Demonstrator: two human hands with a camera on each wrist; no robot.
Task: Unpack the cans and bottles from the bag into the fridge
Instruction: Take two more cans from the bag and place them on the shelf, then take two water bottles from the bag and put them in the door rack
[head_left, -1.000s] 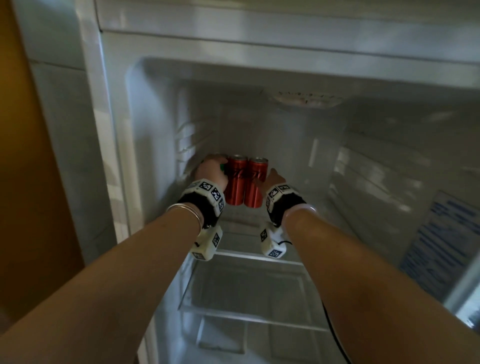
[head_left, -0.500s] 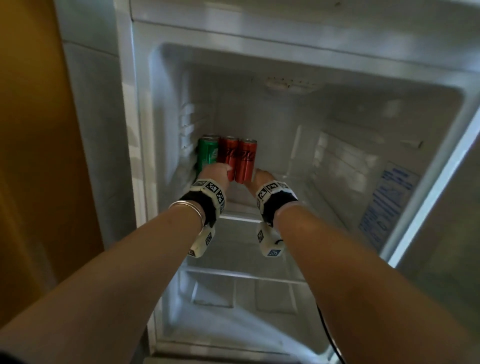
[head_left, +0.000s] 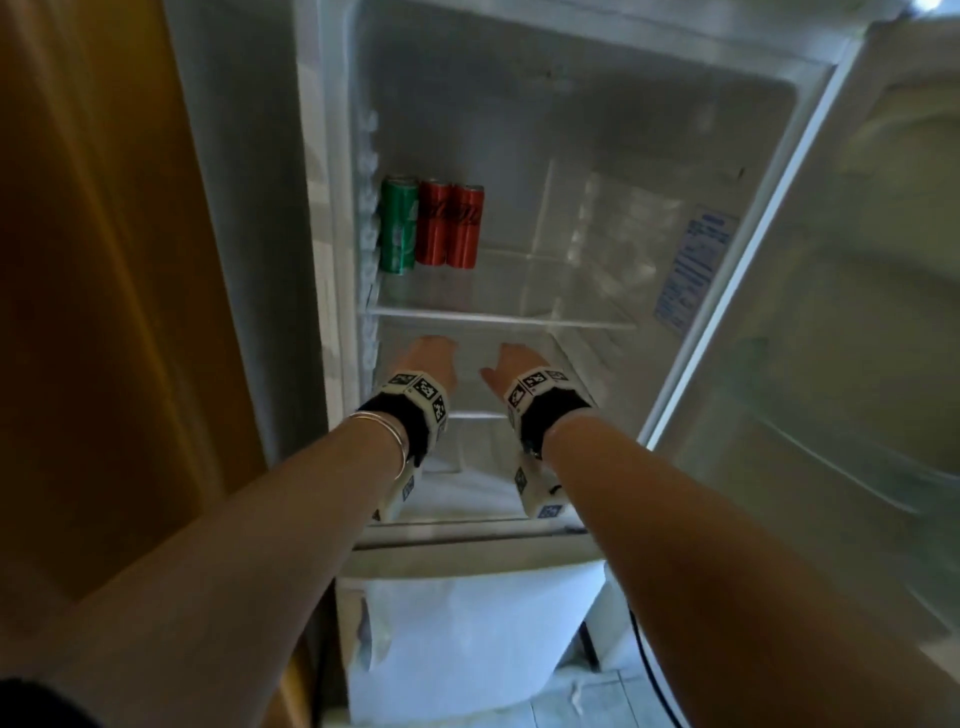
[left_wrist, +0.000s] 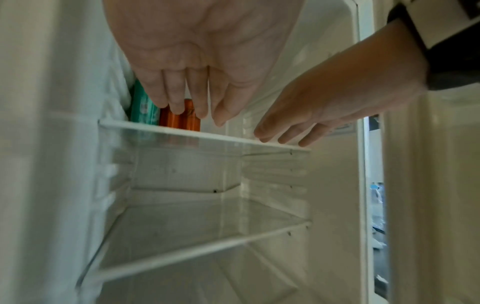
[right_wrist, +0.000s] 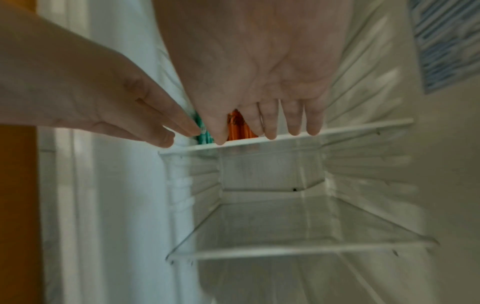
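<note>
Cans — one green can (head_left: 398, 224) and two red cans (head_left: 450, 224) — stand upright, touching, at the upper shelf's (head_left: 498, 317) left rear. Left hand (head_left: 430, 364) and right hand (head_left: 514, 366) hang relaxed, holding nothing — best lowered clear of the shelf edge toward the white bag (head_left: 467, 639).

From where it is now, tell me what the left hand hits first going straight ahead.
Likely the shelf edge: the left hand points at it, open, fingertips near its level. If it clears above, the green can comes next. Depth is unclear.
</note>
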